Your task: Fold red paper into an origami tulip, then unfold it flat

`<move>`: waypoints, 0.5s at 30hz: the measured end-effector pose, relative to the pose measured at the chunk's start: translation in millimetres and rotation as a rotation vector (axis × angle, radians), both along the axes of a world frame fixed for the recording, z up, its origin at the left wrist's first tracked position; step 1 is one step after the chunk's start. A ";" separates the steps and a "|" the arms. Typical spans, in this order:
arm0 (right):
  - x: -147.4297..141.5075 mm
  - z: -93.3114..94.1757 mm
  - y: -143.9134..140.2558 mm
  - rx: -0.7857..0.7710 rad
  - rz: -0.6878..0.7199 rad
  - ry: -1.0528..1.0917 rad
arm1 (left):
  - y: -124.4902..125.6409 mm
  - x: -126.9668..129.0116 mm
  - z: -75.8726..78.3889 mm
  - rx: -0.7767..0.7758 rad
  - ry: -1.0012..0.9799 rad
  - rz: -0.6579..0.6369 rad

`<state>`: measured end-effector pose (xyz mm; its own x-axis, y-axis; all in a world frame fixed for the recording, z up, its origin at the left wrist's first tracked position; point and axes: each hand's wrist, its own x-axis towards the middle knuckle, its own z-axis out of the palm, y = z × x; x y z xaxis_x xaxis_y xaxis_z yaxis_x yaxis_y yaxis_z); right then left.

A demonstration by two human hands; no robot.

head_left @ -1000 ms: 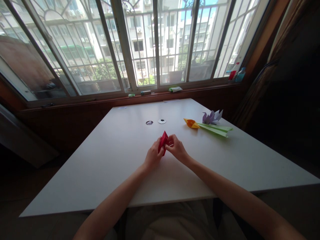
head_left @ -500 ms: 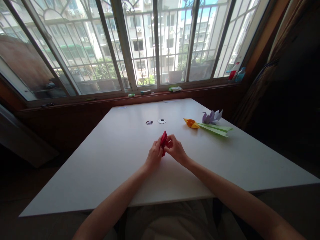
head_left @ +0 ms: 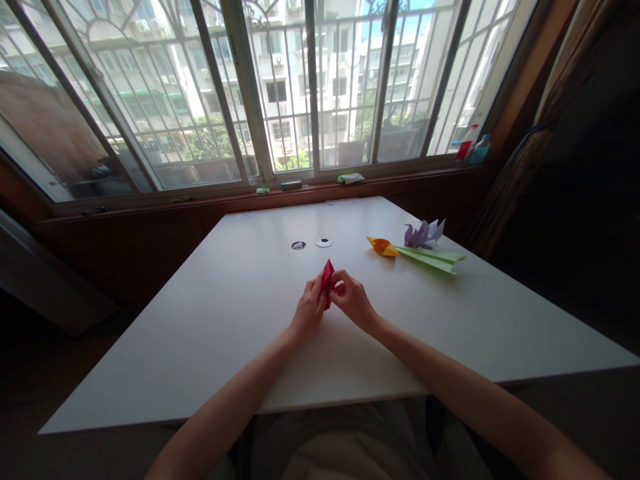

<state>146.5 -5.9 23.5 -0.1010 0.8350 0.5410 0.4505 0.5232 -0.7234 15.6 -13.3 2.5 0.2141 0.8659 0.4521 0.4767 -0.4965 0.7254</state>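
Both hands pinch the red folded paper (head_left: 327, 280) just above the counter (head_left: 240, 320): left hand (head_left: 309, 311) and right hand (head_left: 353, 300) clamped on either side. A crooked crease (fingers hide the fold) could spoil the point.

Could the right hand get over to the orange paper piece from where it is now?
Probably yes. The right hand is pinching the red paper with the left hand; the table between it and the orange piece looks bare, though it must let go first.
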 end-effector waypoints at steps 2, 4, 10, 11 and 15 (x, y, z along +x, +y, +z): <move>-0.2 0.6 -0.3 -0.020 -0.013 0.027 | -0.4 0.1 0.2 0.007 0.001 -0.019; -0.4 1.4 -0.8 -0.046 -0.022 0.062 | -0.7 0.2 -0.1 0.022 0.005 -0.043; -0.4 1.9 -0.4 -0.127 -0.036 0.232 | -0.3 -0.8 -4.9 0.122 0.088 -0.101; -0.2 1.5 0.1 -0.143 -0.025 0.252 | 0.1 -1.1 -5.9 0.129 0.099 -0.102; 0.8 0.8 1.5 -0.180 0.054 0.246 | 3.1 -1.4 -7.7 0.126 0.082 -0.093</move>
<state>147.3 -4.4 24.3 -0.0324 0.9164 0.3989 0.2253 0.3956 -0.8904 14.2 -10.2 -5.1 0.3311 0.7780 0.5339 0.4792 -0.6261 0.6151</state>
